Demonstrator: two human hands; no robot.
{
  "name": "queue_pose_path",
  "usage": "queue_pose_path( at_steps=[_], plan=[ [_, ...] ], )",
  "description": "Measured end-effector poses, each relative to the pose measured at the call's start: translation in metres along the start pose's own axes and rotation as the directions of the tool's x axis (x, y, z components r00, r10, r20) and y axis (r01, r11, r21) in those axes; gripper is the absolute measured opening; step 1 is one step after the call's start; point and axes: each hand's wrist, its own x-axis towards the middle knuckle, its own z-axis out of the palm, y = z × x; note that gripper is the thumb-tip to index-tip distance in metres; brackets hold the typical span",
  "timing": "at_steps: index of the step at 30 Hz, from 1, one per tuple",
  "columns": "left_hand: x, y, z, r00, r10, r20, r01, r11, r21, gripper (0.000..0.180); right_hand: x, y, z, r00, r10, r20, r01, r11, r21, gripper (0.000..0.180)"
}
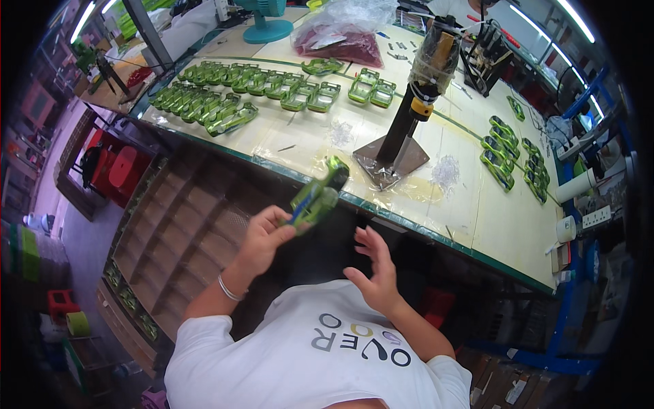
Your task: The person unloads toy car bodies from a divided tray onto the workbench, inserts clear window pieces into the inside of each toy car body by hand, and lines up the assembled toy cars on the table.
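Observation:
In my left hand [264,238] I grip a glossy, translucent green plastic part [315,196] with dark patches and a blue strip. My thumb and fingers close on its lower end, and it tilts up to the right in front of the table edge. My right hand [377,267] hangs apart from it with the fingers spread and nothing in them. Just beyond the part, a tabletop press [402,126] with a dark column, a yellow collar and a plastic-wrapped head stands on a square base plate [385,167].
Rows of green plastic frames [279,85] lie on the pale worktable [293,133], with more green parts [501,151] at its right. Behind them are a bag of dark red pieces [340,37] and a teal fan [266,27]. A compartmented brown tray [180,235] sits below left.

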Motion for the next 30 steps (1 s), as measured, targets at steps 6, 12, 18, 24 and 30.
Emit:
queue_pose_path(
  at_steps=[6, 12, 18, 24, 30],
  plan=[
    [-0.029, -0.044, 0.031, 0.973, 0.042, 0.228, -0.151, 0.860, 0.488, 0.017, 0.008, 0.014, 0.022, 0.931, 0.365, -0.030, -0.249, 0.690, 0.679, 0.071],
    [0.052, -0.022, 0.030, 0.926, 0.232, 0.298, -0.374, 0.662, 0.649, 0.014, -0.008, 0.024, -0.013, 0.878, 0.472, 0.080, -0.326, 0.469, 0.821, 0.059],
    [0.184, -0.014, -0.015, 0.779, 0.507, 0.370, -0.427, -0.003, 0.904, 0.017, -0.028, 0.019, -0.047, 0.866, 0.498, -0.040, -0.255, 0.509, 0.822, 0.059],
    [0.217, -0.013, -0.014, 0.739, 0.334, 0.585, -0.542, -0.222, 0.811, 0.001, -0.038, 0.025, -0.076, 0.829, 0.547, -0.119, -0.204, 0.493, 0.846, 0.060],
    [0.227, -0.006, -0.003, 0.817, 0.227, 0.531, -0.438, -0.356, 0.826, 0.006, -0.043, 0.023, -0.086, 0.851, 0.519, -0.076, -0.216, 0.479, 0.851, 0.059]
  ],
)
